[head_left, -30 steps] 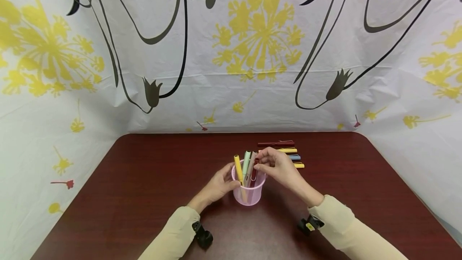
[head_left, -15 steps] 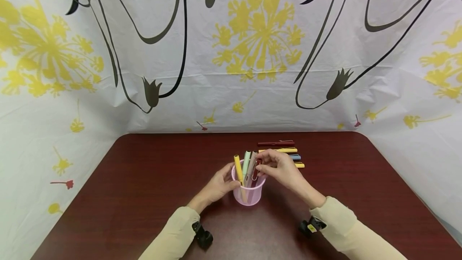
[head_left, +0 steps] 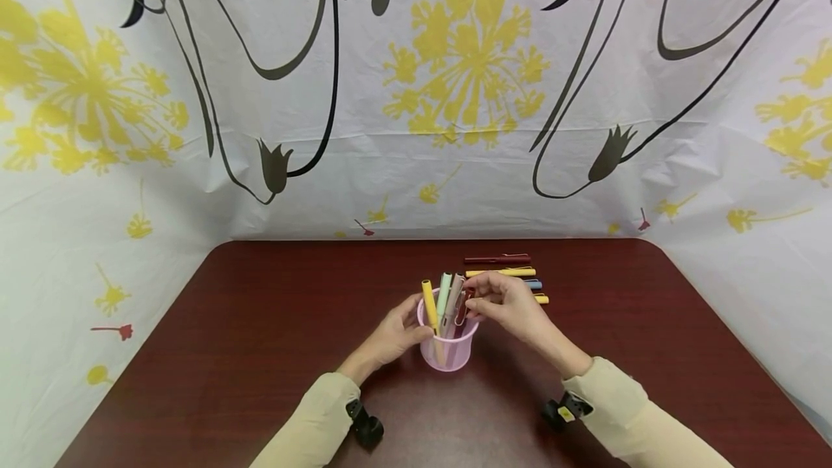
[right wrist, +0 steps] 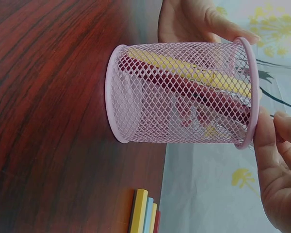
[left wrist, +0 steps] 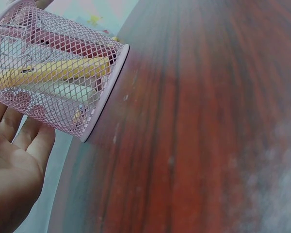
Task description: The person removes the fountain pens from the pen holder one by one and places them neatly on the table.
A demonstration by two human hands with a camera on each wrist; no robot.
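A pink mesh pen cup stands upright on the table. My left hand holds it from the left, thumb at the near rim and fingers along the far side; the left wrist view shows those fingers against the mesh. With thumb and fingertips, my right hand pinches the top of a dark red pen, whose lower part is inside the cup, leaning right. Beside it in the cup are a yellow pen, a mint green pen and a greyish-pink pen.
Behind and right of the cup, pens lie in a row: a dark red one, a yellow one, a blue one and another yellow one, partly hidden by the right hand. A patterned white sheet hangs behind the table.
My right hand has shifted slightly right and down with the dark red pen's top, which tilts further toward the cup's right rim. The left hand and the cup stay put.
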